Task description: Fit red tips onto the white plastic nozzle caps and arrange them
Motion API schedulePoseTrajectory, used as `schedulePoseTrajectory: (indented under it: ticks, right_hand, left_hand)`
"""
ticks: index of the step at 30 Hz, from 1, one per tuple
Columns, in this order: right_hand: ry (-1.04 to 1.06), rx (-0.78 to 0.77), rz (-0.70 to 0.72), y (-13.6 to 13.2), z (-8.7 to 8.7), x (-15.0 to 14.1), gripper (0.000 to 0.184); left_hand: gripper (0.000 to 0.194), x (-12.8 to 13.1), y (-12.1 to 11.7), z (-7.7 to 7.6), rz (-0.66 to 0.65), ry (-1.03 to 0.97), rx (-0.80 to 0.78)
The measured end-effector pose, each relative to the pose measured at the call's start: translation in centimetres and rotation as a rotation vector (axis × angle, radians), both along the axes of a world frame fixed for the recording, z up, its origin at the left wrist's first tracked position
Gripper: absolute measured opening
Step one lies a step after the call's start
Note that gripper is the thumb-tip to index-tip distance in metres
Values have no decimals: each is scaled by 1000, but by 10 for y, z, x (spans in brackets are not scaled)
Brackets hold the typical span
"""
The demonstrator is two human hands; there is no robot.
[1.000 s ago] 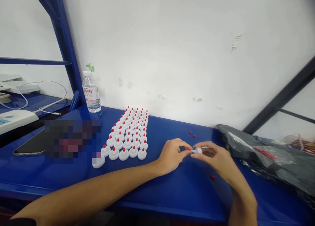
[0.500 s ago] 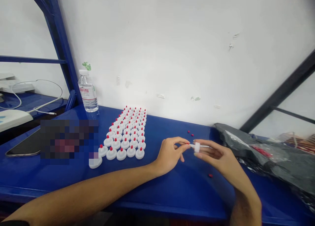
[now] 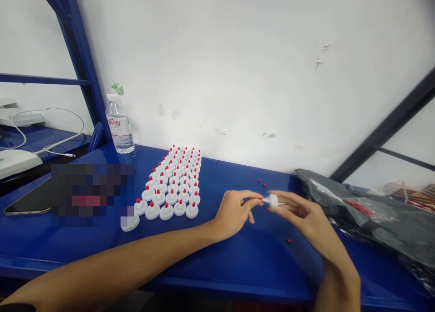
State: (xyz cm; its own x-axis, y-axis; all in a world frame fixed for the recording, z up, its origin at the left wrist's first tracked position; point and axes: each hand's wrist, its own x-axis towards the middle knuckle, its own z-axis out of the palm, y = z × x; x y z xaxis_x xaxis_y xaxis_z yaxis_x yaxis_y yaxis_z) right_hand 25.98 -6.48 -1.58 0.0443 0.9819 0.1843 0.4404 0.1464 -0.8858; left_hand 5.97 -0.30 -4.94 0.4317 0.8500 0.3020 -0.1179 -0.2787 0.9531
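Observation:
Between finger and thumb, my left hand (image 3: 234, 214) pinches a small red tip cap (image 3: 261, 199). The cap sits at the narrow end of a white nozzle lid (image 3: 273, 201), which lies sideways in the air above the table. My right hand (image 3: 304, 212) grips that lid by its wide base, and a thin white stem (image 3: 282, 204) points back toward the palm. How far the red cap covers the nozzle is hidden by my fingers. Left of my hands, several rows of white lids with red tips (image 3: 172, 197) stand upright on the blue table (image 3: 217, 262).
Loose red tip caps lie behind my hands (image 3: 264, 185) and in front of them (image 3: 288, 241). On the right is a dark plastic bag (image 3: 384, 226) with red caps (image 3: 360, 207). A water bottle (image 3: 120, 128) and a phone (image 3: 29, 199) are at the left.
The white lid has turned slightly in my right fingers, and its stem shows less. My left hand keeps its pinch. The whole view has shifted a little.

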Motion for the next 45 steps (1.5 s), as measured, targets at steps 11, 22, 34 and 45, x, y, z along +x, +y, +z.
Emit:
schedulePoseTrajectory:
  ticks: [11,22,34,45]
  right_hand:
    - [-6,8,-41,0,2,-5,52]
    - [-16,6,15,2,-2,-1,49]
    - [-23,-38,56,1,-1,-6,55]
    - [-122,122,-91,8,-6,3,52]
  left_hand:
    - [21,1,2,-8,-6,-5,26]
    - [23,1,-2,-5,12,22,68]
    - [27,1,-5,-4,14,8,56]
    - [11,-25,-24,53,-102,491,661]
